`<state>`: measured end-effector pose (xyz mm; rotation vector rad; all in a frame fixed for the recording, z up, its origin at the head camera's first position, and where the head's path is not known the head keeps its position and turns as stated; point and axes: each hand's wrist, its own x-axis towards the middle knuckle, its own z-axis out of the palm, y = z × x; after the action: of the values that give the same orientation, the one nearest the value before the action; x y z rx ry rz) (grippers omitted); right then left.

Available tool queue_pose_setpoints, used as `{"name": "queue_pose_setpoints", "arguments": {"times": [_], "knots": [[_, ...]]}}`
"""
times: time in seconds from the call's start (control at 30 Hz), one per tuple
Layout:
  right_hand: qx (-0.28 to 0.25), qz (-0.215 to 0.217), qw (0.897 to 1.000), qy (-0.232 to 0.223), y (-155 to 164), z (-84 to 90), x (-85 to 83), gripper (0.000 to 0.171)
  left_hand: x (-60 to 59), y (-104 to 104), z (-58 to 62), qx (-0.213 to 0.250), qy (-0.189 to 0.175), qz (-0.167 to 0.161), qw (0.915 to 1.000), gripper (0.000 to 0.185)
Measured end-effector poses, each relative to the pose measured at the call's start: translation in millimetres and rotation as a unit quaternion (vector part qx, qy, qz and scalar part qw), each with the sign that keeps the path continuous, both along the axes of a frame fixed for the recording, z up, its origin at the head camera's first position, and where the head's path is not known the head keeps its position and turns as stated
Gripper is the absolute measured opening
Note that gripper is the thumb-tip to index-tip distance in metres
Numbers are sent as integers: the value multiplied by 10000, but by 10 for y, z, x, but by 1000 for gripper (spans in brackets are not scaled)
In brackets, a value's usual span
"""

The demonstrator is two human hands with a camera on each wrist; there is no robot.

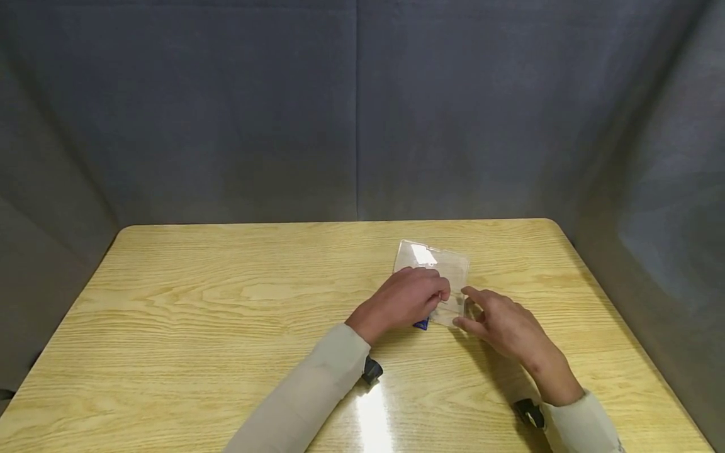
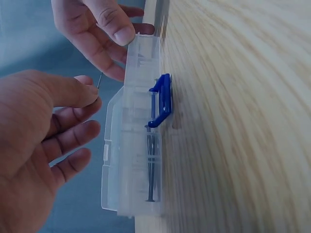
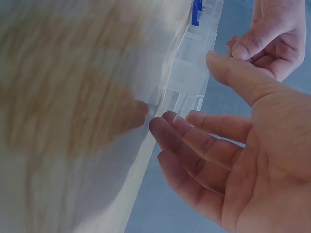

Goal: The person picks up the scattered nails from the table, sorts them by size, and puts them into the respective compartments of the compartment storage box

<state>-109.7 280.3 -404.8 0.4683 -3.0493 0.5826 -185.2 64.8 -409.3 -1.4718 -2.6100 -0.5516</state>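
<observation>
A clear plastic compartment box (image 1: 450, 314) lies on the table with its see-through lid (image 1: 453, 264) raised back. On its front is a blue latch (image 2: 167, 99). Several long dark nails (image 2: 151, 170) show through the front wall. Above the box, my left hand (image 1: 410, 296) pinches a thin metal piece (image 2: 100, 81), seemingly a small nail, between thumb and forefinger; its lower part is hidden by the fingers. My right hand (image 1: 506, 321) is at the box's right end, thumb tip at the near corner and fingers (image 3: 194, 160) loosely spread along the side.
The box rests on a wood-grain table (image 1: 226, 302), right of its middle. Dark grey-blue cloth (image 1: 255, 113) hangs behind the table and at both sides. Each wrist carries a small black device, such as the one on the left wrist (image 1: 371, 370).
</observation>
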Motion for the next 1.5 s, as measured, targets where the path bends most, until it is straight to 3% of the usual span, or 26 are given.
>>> {"name": "queue_pose_setpoints", "arguments": {"times": [0.33,0.47,0.73,1.13,1.5], "knots": [[-2,44,10000,57,8,-12,1,58,15,97,8,-355,683,34,9970,16],[30,40,10000,41,12,-13,-1,57,25,104,-1,-505,788,13,9956,14],[-18,57,10000,47,13,-22,9,57,30,82,-15,-455,692,22,9966,15],[-11,1,10000,27,2,-10,2,57,62,-123,34,-387,197,203,9988,17],[-51,-94,9999,31,9,-23,-6,57,116,-411,69,-47,258,345,9991,14]]}}
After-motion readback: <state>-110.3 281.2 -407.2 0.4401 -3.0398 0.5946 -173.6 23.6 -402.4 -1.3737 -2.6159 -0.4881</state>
